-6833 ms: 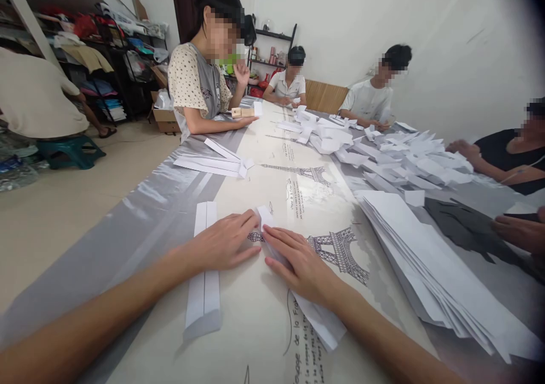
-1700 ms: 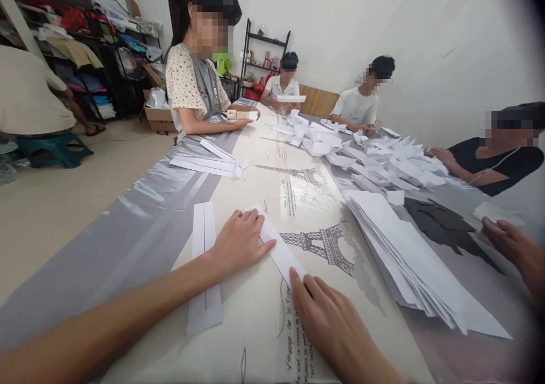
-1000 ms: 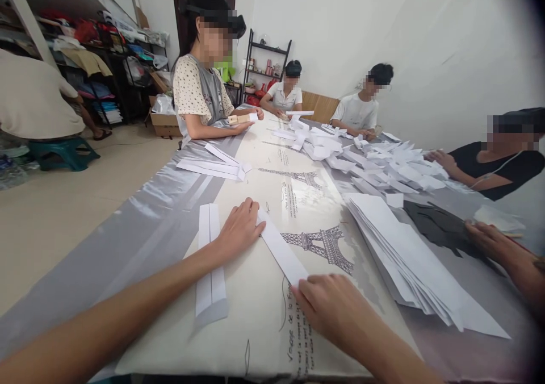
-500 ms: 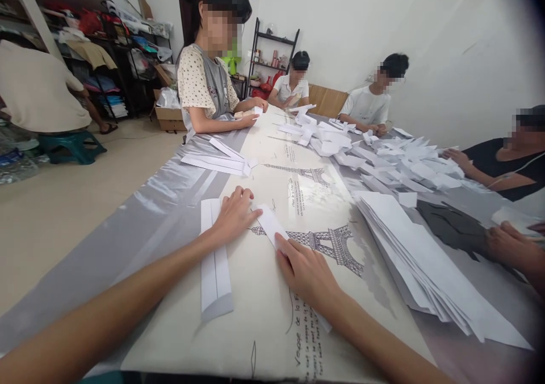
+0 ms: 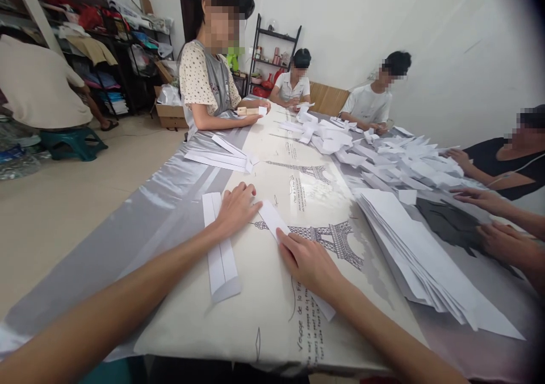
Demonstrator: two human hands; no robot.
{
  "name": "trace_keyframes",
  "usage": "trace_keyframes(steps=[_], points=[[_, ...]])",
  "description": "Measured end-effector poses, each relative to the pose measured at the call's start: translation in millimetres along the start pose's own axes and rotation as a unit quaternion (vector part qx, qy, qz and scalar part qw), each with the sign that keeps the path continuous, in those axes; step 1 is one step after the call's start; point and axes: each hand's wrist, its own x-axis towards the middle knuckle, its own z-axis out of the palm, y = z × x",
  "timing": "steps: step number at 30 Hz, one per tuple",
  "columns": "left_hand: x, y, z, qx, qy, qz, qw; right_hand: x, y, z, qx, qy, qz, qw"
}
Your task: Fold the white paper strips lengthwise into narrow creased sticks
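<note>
A narrow folded white paper strip (image 5: 271, 218) lies slantwise on the printed tablecloth, over the tower drawing. My right hand (image 5: 309, 259) is closed on the strip, fingertips pressing its middle; its lower end sticks out under my wrist. At the far end of the strip, my left hand (image 5: 239, 209) has curled fingers, with the thumb tip against the paper's edge. Beneath my left wrist lies another white paper piece (image 5: 223, 264) with a dark lengthwise line and a curling near end. My left hand partly covers it.
A fanned stack of white paper sheets (image 5: 426, 259) is on the right. Beyond it spreads a heap of folded papers (image 5: 374, 154). Lined strips (image 5: 221, 159) lie farther up on the left. Several people sit or stand around the table, and a co-worker's hands (image 5: 502, 239) reach in at right.
The view has shifted slightly. My hands hold nearly the same pose on the strip. At the right, a co-worker's hands have moved over the dark sheet.
</note>
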Motion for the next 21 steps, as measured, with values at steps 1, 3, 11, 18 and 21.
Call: trace_keyframes(steps=[1, 3, 11, 18, 21], points=[[1, -1, -0.1, 0.001, 0.004, -0.001, 1.000, -1, 0, 0, -0.001, -0.001, -0.005, 1.000], [1, -3, -1.1, -0.001, 0.011, -0.004, 1.000, -4, 1, -1, -0.003, -0.004, -0.017, 1.000], [-13, -2, -7.6, -0.053, -0.070, 0.149, 0.985, -10, 5, -7, -0.035, -0.014, -0.051, 0.998], [-14, 0, -7.5, -0.078, -0.163, 0.203, 0.962, -30, 10, -7, 0.005, 0.023, -0.056, 0.998], [-15, 1, -9.1, -0.087, -0.180, 0.230, 0.952, -49, 14, -9, 0.072, 0.036, -0.034, 0.996]])
